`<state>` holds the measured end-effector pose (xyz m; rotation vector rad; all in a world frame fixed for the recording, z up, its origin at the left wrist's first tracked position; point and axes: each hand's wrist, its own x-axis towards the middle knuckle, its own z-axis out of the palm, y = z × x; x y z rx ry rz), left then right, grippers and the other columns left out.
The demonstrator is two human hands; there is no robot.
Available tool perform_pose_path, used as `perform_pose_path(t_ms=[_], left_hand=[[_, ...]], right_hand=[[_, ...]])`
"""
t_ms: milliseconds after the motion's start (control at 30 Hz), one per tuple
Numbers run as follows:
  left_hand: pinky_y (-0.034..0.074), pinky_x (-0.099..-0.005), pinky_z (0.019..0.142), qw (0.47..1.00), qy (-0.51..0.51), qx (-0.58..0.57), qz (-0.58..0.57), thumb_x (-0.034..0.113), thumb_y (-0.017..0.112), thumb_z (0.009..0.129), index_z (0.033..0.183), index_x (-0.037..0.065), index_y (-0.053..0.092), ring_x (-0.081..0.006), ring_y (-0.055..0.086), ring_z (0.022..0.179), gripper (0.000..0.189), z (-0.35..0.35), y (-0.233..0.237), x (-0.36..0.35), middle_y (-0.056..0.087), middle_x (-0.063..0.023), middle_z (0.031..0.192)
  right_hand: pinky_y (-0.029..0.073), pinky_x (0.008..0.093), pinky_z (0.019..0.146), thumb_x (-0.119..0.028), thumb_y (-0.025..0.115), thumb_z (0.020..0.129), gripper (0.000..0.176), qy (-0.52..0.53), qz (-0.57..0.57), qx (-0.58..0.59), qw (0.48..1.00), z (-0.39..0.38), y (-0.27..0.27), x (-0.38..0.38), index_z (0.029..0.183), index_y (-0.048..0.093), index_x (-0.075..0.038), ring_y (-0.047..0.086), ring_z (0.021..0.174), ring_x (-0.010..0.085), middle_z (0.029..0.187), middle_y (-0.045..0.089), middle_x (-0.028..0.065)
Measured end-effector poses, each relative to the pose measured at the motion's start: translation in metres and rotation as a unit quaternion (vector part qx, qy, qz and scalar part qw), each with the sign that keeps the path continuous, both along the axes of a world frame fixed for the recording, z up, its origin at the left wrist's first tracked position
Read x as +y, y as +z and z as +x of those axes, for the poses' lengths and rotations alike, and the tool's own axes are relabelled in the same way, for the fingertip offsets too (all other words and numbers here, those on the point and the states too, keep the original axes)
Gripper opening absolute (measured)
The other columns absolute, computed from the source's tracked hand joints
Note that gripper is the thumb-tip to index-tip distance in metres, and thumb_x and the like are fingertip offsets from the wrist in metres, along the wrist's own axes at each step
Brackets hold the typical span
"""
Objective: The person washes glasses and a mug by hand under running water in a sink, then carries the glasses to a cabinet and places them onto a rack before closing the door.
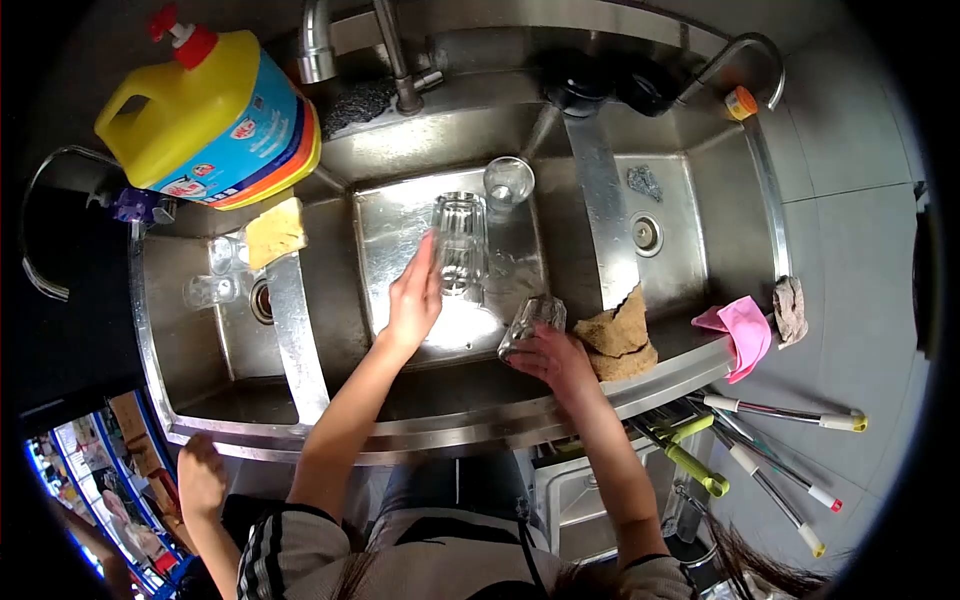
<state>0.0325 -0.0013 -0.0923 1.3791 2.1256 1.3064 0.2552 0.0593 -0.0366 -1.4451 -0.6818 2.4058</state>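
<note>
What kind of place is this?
It looks like a washing-up spot, maybe in a big kitchen: there's a long metal sink, glasses in it, and a yellow sponge.

Metal sink (605,200) with glasses (510,182) inside, yellow sponge (275,234) on divider (300,345), pink cloth (746,335) on rim (450,443)

The bare left hand (414,296) reaches forward, its fingers extended and held close together, palm turned inward toward the other hand. Behind this open grip, the bare left forearm (345,420) slopes back and outward. The bare right hand (549,354) sits across from it, nearer the torso, with bent, slightly spread fingers pointing inward and the back of the hand showing. Behind that curled grip, the wrist (578,388) leads into the bare right forearm (615,460), which slants back and outward. The two hands are apart.
</note>
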Motion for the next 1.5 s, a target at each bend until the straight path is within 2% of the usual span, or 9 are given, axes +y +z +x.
perform_pose_path(t_ms=[100, 200, 567, 667, 900, 1100, 1200, 1333, 1500], left_hand=[[0.049, -0.0389, 0.08, 0.964, 0.038, 0.217, 0.151, -0.008, 0.038, 0.077, 0.12, -0.014, 0.038, -0.0367, 0.057, 0.097, 0.044, -0.012, 0.042, -0.021, 0.053, -0.0293, 0.108], [0.053, -0.0377, 0.07, 0.925, 0.049, 0.331, 0.182, -0.002, 0.043, 0.077, 0.111, -0.018, 0.043, -0.0404, 0.06, 0.087, 0.037, -0.024, 0.074, -0.035, 0.053, -0.034, 0.1], [0.05, -0.0358, 0.078, 0.947, 0.128, 0.266, 0.123, 0.0, 0.039, 0.081, 0.117, -0.017, 0.039, -0.0363, 0.059, 0.093, 0.04, -0.02, 0.07, -0.066, 0.054, -0.0297, 0.106], [0.05, -0.033, 0.075, 0.975, 0.19, 0.06, 0.102, -0.008, 0.04, 0.077, 0.121, -0.015, 0.036, -0.0344, 0.06, 0.092, 0.044, -0.005, 0.056, -0.075, 0.053, -0.0273, 0.111], [0.05, -0.0382, 0.077, 0.946, 0.136, 0.275, 0.108, -0.004, 0.039, 0.079, 0.112, -0.02, 0.041, -0.0398, 0.058, 0.091, 0.037, -0.005, 0.053, -0.088, 0.053, -0.0325, 0.103], [0.049, -0.0385, 0.079, 0.953, 0.166, 0.225, 0.118, -0.005, 0.041, 0.078, 0.112, -0.02, 0.04, -0.04, 0.058, 0.093, 0.038, -0.002, 0.061, -0.074, 0.053, -0.0326, 0.104], [0.049, -0.0319, 0.076, 0.958, 0.226, 0.117, 0.132, -0.013, 0.04, 0.078, 0.12, -0.014, 0.038, -0.0342, 0.06, 0.092, 0.043, 0.005, 0.066, -0.064, 0.052, -0.0277, 0.111], [0.054, -0.0289, 0.062, 0.836, 0.32, -0.419, 0.153, -0.001, 0.048, 0.085, 0.12, -0.006, 0.042, -0.0188, 0.061, 0.069, 0.036, 0.017, 0.068, -0.056, 0.059, -0.0137, 0.093], [0.055, -0.0303, 0.06, 0.752, 0.355, -0.542, 0.124, -0.002, 0.048, 0.083, 0.097, -0.008, 0.053, -0.0191, 0.061, 0.066, 0.015, 0.024, 0.068, -0.071, 0.058, -0.0128, 0.084]], right_hand=[[0.047, 0.0423, 0.082, -0.035, 0.056, 0.08, 0.045, -0.03, -0.079, -0.001, 0.996, -0.019, -0.02, 0.012, 0.108, 0.046, -0.002, 0.059, 0.083, 0.0308, 0.088, 0.057, 0.0158], [0.047, 0.0453, 0.079, -0.044, 0.06, 0.075, 0.058, -0.025, -0.132, -0.021, 0.991, -0.044, -0.044, 0.029, 0.109, 0.044, 0.0, 0.056, 0.084, 0.0332, 0.089, 0.054, 0.0171], [0.046, 0.0475, 0.078, -0.048, 0.065, 0.067, 0.075, -0.03, -0.137, -0.1, 0.985, -0.091, -0.129, 0.082, 0.111, 0.039, 0.006, 0.052, 0.091, 0.036, 0.102, 0.047, 0.0236], [0.047, 0.0448, 0.075, -0.048, 0.064, 0.07, 0.084, -0.078, -0.256, -0.067, 0.961, -0.089, -0.14, 0.087, 0.125, 0.026, 0.003, 0.05, 0.093, 0.0349, 0.112, 0.039, 0.0224], [0.045, 0.0452, 0.078, -0.05, 0.063, 0.068, 0.086, -0.032, -0.264, -0.034, 0.963, -0.079, -0.142, 0.088, 0.125, 0.026, 0.004, 0.049, 0.094, 0.0372, 0.114, 0.037, 0.0246], [0.045, 0.0466, 0.08, -0.05, 0.062, 0.069, 0.086, -0.002, -0.221, -0.053, 0.974, -0.072, -0.142, 0.089, 0.125, 0.026, 0.005, 0.049, 0.094, 0.0393, 0.111, 0.039, 0.0273], [0.044, 0.0472, 0.082, -0.05, 0.06, 0.072, 0.085, 0.0, -0.231, -0.04, 0.972, -0.069, -0.132, 0.087, 0.124, 0.027, 0.007, 0.05, 0.095, 0.0391, 0.111, 0.04, 0.0284], [0.045, 0.0436, 0.083, -0.051, 0.054, 0.075, 0.074, 0.016, -0.24, 0.002, 0.971, -0.063, -0.07, 0.063, 0.112, 0.039, 0.011, 0.054, 0.092, 0.0351, 0.103, 0.05, 0.0239], [0.044, 0.0445, 0.084, -0.047, 0.048, 0.082, 0.061, 0.057, -0.093, 0.098, 0.989, -0.03, -0.016, 0.021, 0.111, 0.041, 0.005, 0.054, 0.096, 0.0338, 0.105, 0.051, 0.022]])
